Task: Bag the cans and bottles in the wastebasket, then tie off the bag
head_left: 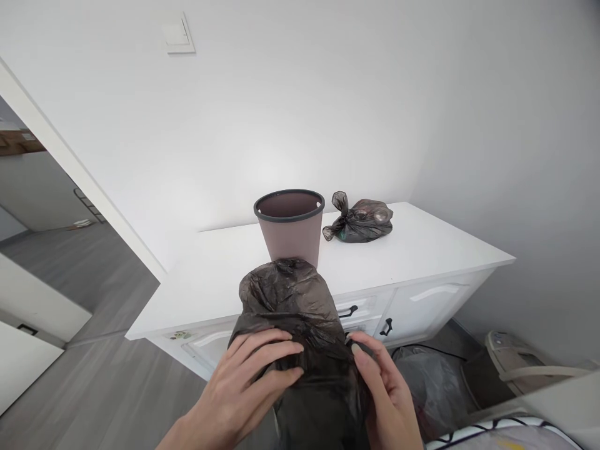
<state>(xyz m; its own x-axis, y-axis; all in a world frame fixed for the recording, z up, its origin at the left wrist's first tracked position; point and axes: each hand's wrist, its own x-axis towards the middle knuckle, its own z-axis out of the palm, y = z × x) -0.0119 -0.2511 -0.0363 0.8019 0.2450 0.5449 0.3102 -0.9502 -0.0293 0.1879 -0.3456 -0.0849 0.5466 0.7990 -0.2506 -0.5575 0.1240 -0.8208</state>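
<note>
A thin black garbage bag hangs crumpled in front of me, partly opened out. My left hand holds its left side, fingers bent over the front of the plastic and the thumb hard to make out. At the bag's right edge, my right hand pinches the film between thumb and index finger. Just beyond the bag, a brownish-pink trash bin with a dark rim stands upright on the white cabinet, and the bag covers part of its base. No bag edge folds over its rim.
To the bin's right, a knotted, filled black bag lies on the white cabinet. Below right are a clear plastic bag and a beige appliance. A doorway opens at left; a wall stands behind the cabinet.
</note>
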